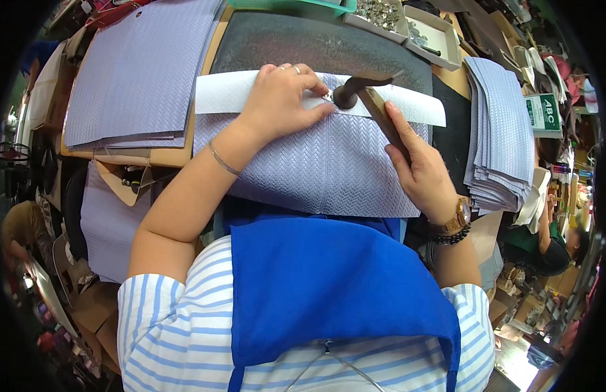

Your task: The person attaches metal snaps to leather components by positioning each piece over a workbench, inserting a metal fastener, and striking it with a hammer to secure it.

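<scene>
My right hand grips the wooden handle of a hammer. The hammer's dark metal head is right beside the fingertips of my left hand. Thumb and forefinger of that left hand pinch a small shiny metal piece, partly hidden by the fingers and the hammer. Under both hands lies a lavender sheet with a woven, herringbone-like texture. Its far edge is folded over, showing a white strip. The sheet rests on a dark work pad.
Lavender sheets are stacked at the left and at the right. Past the pad are a tray of small metal parts, a white box and a green tray. A green-and-white box stands right; people are at both sides.
</scene>
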Demonstrator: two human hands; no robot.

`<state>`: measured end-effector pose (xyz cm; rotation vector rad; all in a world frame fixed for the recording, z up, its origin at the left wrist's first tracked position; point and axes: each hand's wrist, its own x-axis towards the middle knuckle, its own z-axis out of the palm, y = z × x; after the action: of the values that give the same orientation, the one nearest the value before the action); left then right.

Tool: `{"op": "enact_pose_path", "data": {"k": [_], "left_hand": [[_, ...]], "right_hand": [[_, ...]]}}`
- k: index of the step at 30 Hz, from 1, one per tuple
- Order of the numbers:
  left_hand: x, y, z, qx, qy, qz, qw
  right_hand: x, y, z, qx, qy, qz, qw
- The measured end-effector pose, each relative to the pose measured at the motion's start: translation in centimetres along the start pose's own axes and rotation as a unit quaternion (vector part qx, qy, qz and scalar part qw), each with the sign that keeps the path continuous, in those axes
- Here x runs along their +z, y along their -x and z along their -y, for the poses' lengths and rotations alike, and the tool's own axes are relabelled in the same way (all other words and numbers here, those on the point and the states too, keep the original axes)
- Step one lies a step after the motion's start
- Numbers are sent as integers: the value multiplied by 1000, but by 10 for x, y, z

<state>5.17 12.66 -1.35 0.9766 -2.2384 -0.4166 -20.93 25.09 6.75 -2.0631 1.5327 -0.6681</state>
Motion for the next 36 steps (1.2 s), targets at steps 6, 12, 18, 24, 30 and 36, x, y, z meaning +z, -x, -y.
{"op": "enact_pose_path", "data": {"k": [6,12,18,24,30,36], "left_hand": [[-1,-5,-7,-43,43,-4,998],[2,0,-4,-47,49,-39,997],[0,-1,-4,-55,65,-23,996],[0,-3,-5,-65,43,4,997],[-57,-5,5,-21,-184,40,982],[-155,17,57,-309,98,121,938]], "right_hand": [[-22,-17,18,-54,84,9,995],[-29,-33,53,-24,217,95,971],[-35,-30,44,-30,282,74,956],[-12,-6,3,-18,87,28,996],[-32,29,-44,-6,76,-129,989],[-60,70,-137,102,198,-228,948]]}}
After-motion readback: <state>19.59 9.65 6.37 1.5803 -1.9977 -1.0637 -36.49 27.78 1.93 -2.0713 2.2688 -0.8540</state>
